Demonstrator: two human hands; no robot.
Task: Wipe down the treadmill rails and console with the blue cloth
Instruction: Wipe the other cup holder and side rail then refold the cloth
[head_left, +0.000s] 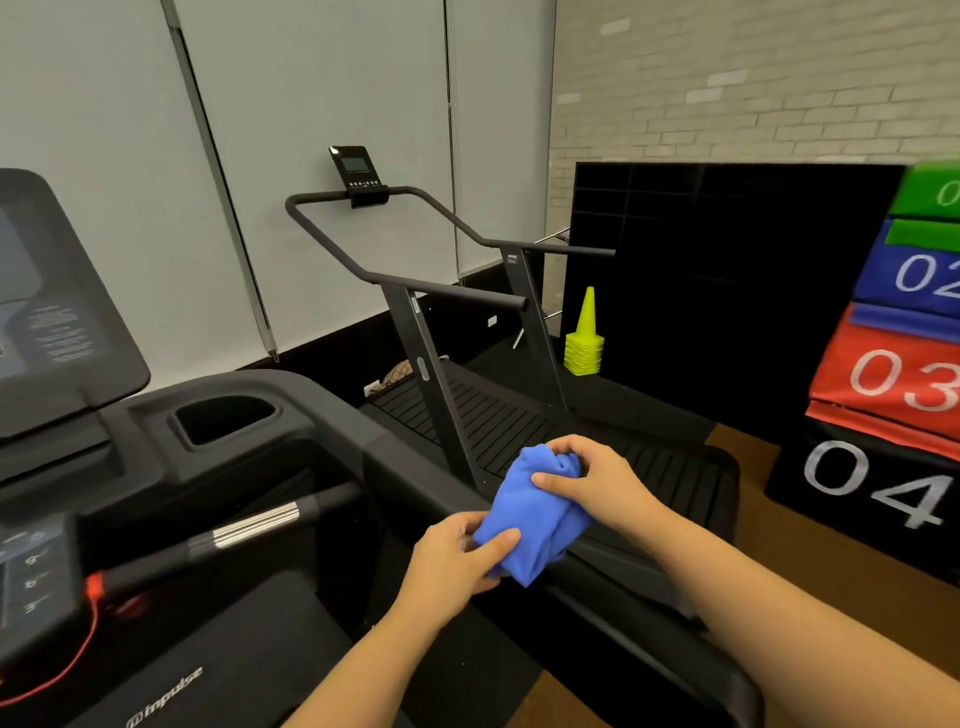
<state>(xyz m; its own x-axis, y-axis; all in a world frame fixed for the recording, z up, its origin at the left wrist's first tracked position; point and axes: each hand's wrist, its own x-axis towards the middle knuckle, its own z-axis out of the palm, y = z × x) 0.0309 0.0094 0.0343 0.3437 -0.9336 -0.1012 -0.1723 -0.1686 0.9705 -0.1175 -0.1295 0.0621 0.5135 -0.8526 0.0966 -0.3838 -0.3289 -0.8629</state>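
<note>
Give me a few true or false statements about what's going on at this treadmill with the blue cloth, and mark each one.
1. Both the left hand and the right hand hold the blue cloth. True.
2. The cloth lies spread flat on the console screen. False: it is bunched between the hands, over the side rail.
3. A stack of yellow cones stands beside the curved treadmill. True.
4. The box marked 04 is red. False: it is black; the red box is marked 03.
</note>
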